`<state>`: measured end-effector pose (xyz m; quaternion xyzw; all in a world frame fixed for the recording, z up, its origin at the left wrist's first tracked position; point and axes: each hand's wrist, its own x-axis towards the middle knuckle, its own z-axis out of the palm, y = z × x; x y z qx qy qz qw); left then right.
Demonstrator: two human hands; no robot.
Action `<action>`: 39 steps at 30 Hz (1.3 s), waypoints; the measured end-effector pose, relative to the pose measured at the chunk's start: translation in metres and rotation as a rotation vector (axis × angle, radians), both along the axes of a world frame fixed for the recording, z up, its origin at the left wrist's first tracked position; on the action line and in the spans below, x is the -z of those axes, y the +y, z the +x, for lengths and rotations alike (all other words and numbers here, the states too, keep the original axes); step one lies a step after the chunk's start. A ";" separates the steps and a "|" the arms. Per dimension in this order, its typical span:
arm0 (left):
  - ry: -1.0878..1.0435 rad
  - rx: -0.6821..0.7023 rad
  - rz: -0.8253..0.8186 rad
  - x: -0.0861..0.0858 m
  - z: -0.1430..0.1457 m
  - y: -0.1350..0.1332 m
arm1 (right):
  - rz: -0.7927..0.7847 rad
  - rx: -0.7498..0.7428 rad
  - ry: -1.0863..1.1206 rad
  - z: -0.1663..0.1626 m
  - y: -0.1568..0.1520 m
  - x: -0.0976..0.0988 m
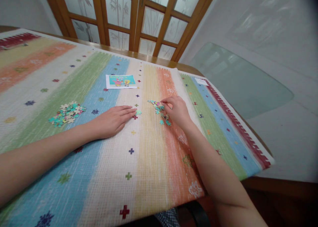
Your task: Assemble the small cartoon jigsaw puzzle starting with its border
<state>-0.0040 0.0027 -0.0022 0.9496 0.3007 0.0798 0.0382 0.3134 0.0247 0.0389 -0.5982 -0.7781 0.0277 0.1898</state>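
My left hand (113, 121) lies flat on the striped tablecloth, its fingers stretched out to the right. Its fingertips touch or nearly touch a light green jigsaw puzzle piece (138, 112). Over a small group of puzzle pieces (157, 108), my right hand (176, 110) has thumb and forefinger pinched together at a puzzle piece; the fingers partly hide it. More turquoise pieces (165, 122) lie just below that hand. To the left of my left hand is a larger heap of puzzle pieces (67, 113), some with their pale backs up.
A printed picture card (121, 82) with two cartoon figures lies beyond my left hand. A small white paper (201, 81) rests near the far right edge. The tablecloth (114, 174) covers the table; a glass-paned wooden door (136, 21) stands behind it.
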 end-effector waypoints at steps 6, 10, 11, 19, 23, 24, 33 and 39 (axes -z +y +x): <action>-0.004 -0.001 -0.015 0.000 0.000 0.000 | 0.082 0.131 0.036 0.025 0.011 0.007; 0.008 -0.003 -0.005 0.001 0.000 0.000 | 0.030 0.190 0.060 0.045 0.016 -0.002; 0.009 -0.003 -0.001 0.001 -0.001 0.000 | -0.003 0.204 0.064 0.049 0.016 -0.004; -0.011 -0.001 0.005 0.002 -0.001 0.001 | -0.226 0.103 0.075 0.056 0.008 -0.011; -0.007 0.003 -0.002 0.000 0.000 0.001 | -0.285 -0.121 0.089 0.032 0.002 -0.015; -0.009 0.004 -0.003 0.000 0.000 0.000 | -0.298 -0.172 0.086 0.025 0.000 -0.016; -0.012 0.003 -0.009 0.002 -0.001 0.001 | -0.258 -0.134 -0.123 -0.007 -0.013 -0.013; -0.020 -0.004 -0.015 0.002 -0.001 0.001 | -0.267 -0.126 -0.102 -0.006 -0.011 -0.009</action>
